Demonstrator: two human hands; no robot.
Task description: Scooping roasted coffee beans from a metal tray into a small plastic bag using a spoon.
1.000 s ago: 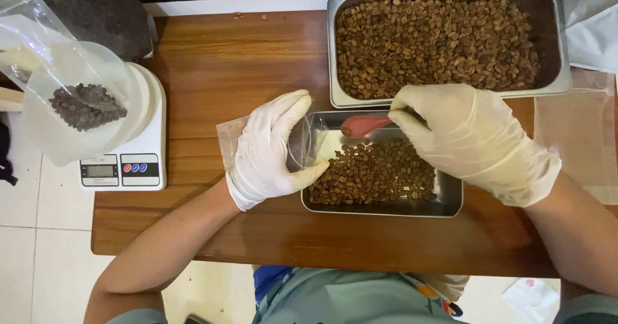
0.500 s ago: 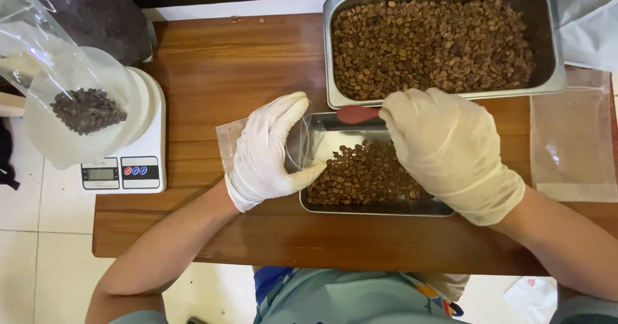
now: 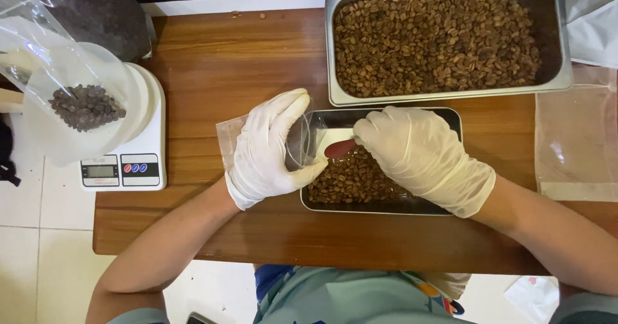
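Note:
My left hand, in a white glove, holds a clear plastic bag open at the left edge of a small steel tray of brown coffee beans. In a cream glove, my right hand grips a red scoop whose tip points at the bag's mouth, just above the beans. Behind this tray lies a larger steel tray filled with more coffee beans.
A white kitchen scale stands at the table's left end, with a clear bag of dark beans on it. Empty clear bags lie at the right. The wooden table ends near my body; tiled floor lies left.
My right hand has swept the red scoop leftwards across the small tray, from the tray's far side to the bag's mouth. My left hand has kept holding the bag.

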